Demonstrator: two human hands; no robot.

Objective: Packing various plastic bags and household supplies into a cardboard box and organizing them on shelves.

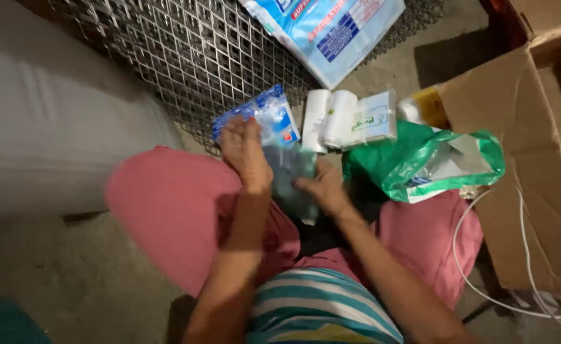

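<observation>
Two hands at frame centre: my left hand (pixel 245 153) and right hand (pixel 322 188) both closed on a clear bag (pixel 293 175), over my lap. Blue packet (pixel 264 118) just above; rolls (pixel 331 118), green bag (pixel 420 162), carton (pixel 535 165) to the right.

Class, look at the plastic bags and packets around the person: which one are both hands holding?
The small dark, see-through bag over the lap, between left hand and right hand. The green bag and large blue-white packet lie untouched.
</observation>
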